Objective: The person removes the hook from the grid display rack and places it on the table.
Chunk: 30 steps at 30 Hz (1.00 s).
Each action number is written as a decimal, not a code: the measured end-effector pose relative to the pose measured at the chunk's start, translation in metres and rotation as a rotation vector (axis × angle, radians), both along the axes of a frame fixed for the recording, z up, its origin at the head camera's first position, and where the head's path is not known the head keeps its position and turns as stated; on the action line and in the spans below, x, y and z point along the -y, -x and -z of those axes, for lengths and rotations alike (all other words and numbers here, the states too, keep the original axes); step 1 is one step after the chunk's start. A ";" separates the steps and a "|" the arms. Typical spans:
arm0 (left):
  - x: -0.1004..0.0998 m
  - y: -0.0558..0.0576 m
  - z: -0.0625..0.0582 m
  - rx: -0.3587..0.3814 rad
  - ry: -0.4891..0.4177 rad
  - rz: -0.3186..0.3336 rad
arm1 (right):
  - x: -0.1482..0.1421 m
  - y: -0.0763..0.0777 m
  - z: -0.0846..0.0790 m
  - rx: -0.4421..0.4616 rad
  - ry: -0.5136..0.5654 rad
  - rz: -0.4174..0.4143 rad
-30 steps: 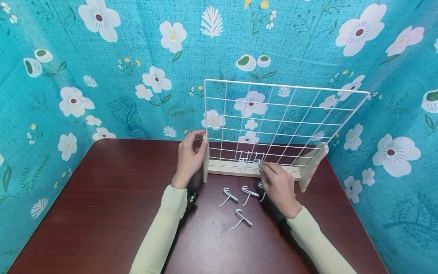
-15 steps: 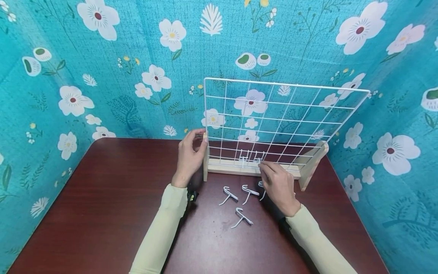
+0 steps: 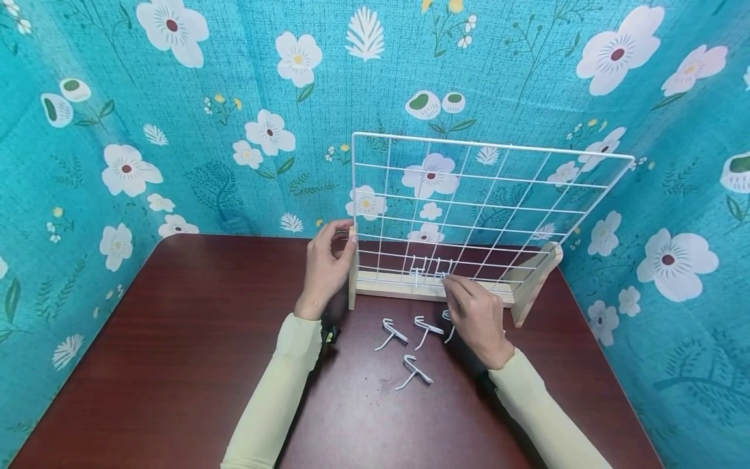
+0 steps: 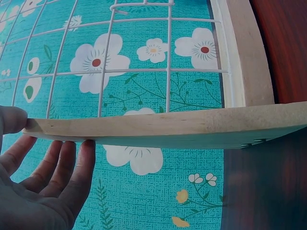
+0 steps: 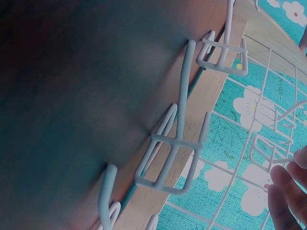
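Note:
A white wire grid panel (image 3: 492, 144) stands in a light wooden base near the table's back edge. My left hand (image 3: 325, 270) grips the base's left side panel (image 4: 144, 125), thumb on one face and fingers on the other, as the left wrist view shows. At the grid's lower middle, my right hand (image 3: 477, 319) pinches the prong of a white wire hook (image 5: 264, 155), whose frame lies against the wires. A second hook (image 3: 416, 270) hangs just left of it. My right fingertips (image 5: 280, 184) show at the right wrist view's edge.
Several loose white hooks lie on the dark red table in front of the base, among them a left one (image 3: 391, 333), a middle one (image 3: 429, 331) and a nearer one (image 3: 415, 372). The right side panel (image 3: 536, 280) stands beyond my right hand. A flowered teal curtain (image 3: 234, 78) surrounds the table.

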<state>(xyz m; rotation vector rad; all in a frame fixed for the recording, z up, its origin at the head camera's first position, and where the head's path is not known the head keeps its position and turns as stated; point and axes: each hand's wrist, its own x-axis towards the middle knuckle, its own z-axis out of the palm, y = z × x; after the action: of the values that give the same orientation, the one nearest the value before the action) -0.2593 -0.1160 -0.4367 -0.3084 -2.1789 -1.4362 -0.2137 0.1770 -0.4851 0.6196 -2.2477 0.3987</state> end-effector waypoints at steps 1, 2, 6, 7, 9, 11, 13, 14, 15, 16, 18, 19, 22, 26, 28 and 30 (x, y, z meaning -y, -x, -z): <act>0.000 0.000 0.000 -0.001 0.000 0.001 | 0.000 0.000 0.000 0.000 0.001 0.000; 0.000 0.000 0.000 -0.002 0.001 0.001 | 0.000 0.000 0.000 -0.002 0.007 -0.002; 0.000 0.000 0.001 -0.004 0.002 0.005 | 0.000 0.002 0.000 -0.019 0.037 -0.015; 0.000 0.000 0.001 -0.005 0.002 0.006 | 0.000 0.002 0.000 -0.024 0.046 -0.020; -0.001 0.001 0.000 -0.008 0.005 0.007 | 0.000 0.003 0.000 -0.034 0.058 -0.026; -0.001 0.001 0.000 -0.010 0.009 0.009 | -0.001 0.003 -0.001 -0.040 0.063 -0.027; -0.001 0.001 -0.001 -0.012 0.010 0.011 | -0.001 0.003 -0.003 -0.042 0.061 -0.026; -0.001 0.001 -0.001 -0.013 0.010 0.013 | -0.001 0.003 -0.004 -0.043 0.060 -0.025; -0.001 0.001 -0.001 -0.014 0.008 0.014 | -0.002 0.003 -0.005 -0.042 0.057 -0.025; -0.001 0.001 -0.001 -0.014 0.008 0.014 | -0.002 0.002 -0.005 -0.043 0.057 -0.025; -0.001 0.001 -0.002 -0.014 0.006 0.016 | -0.002 0.001 -0.007 -0.047 0.061 -0.032; -0.001 0.001 -0.002 -0.013 0.004 0.016 | -0.003 0.001 -0.008 -0.050 0.063 -0.035; -0.001 0.000 -0.002 -0.010 -0.003 0.016 | -0.003 -0.001 -0.010 -0.061 0.075 -0.049; 0.000 -0.001 -0.002 -0.010 -0.011 0.014 | -0.002 -0.004 -0.013 -0.070 0.081 -0.062; 0.000 -0.001 -0.001 -0.016 -0.010 0.012 | -0.002 -0.005 -0.015 -0.073 0.080 -0.068; 0.000 -0.001 -0.001 -0.019 -0.010 0.012 | -0.002 -0.007 -0.016 -0.073 0.080 -0.074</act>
<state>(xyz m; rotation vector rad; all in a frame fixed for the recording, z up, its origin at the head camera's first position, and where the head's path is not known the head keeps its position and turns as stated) -0.2583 -0.1158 -0.4353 -0.3306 -2.1578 -1.4451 -0.2071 0.1791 -0.4695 0.6660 -2.1335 0.4930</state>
